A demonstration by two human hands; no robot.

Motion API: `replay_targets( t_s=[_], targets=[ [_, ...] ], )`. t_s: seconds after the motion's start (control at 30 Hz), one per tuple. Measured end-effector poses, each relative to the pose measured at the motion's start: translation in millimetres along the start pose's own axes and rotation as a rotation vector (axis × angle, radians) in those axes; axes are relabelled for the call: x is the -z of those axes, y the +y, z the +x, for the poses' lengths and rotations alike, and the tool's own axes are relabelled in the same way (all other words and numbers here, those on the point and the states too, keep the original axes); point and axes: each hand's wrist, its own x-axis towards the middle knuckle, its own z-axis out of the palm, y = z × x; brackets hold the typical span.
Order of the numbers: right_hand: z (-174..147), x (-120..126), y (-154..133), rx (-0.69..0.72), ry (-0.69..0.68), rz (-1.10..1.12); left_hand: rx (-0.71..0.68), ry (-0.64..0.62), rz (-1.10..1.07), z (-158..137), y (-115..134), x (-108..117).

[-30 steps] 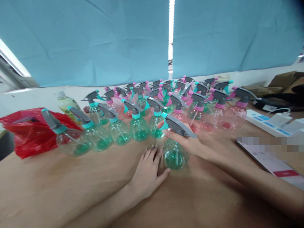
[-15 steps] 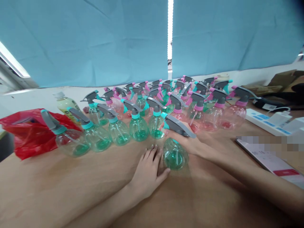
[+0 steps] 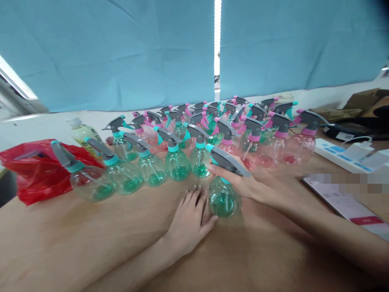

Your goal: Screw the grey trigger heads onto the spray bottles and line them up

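Clock face: centred on the held bottle, 12 o'clock pointing away from the person.
Table: we note a light brown wood-look table [image 3: 60,243] under both hands.
Left hand: the left hand [image 3: 187,227] lies palm down at 8 o'clock, open, fingers slightly spread, gripping nothing; we cannot tell whether its thumb touches the bottle.
Held bottle: a rounded clear-green plastic spray bottle [image 3: 225,200], grey head, turquoise nozzle, stands roughly upright at the centre, some green showing low inside.
Right hand: the right hand [image 3: 240,178] is closed around its neck, below the grey head.
Phone: a flat phone with a lit pale screen [image 3: 337,202] lies at 3 o'clock, partly pixelated.
Green row: we count five matching green spray bottles [image 3: 178,164], 9 to 11 o'clock.
Red bag: a crumpled red plastic bag [image 3: 45,174], 9 o'clock.
Power strip: a white-and-blue power strip [image 3: 331,151], 2 o'clock.
Pink bottles: clear-pink plastic spray bottles [image 3: 273,150], 12 to 2 o'clock.
Backdrop: blue fabric [image 3: 121,52] hangs beyond.
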Motion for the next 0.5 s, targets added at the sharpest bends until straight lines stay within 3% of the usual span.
replay_targets(
  t_s=[0.5],
  targets=[
    [-1, -2, 15, 0.083, 0.002, 0.065, 0.011, -0.022, -0.003, 1, 1, 2]
  ],
)
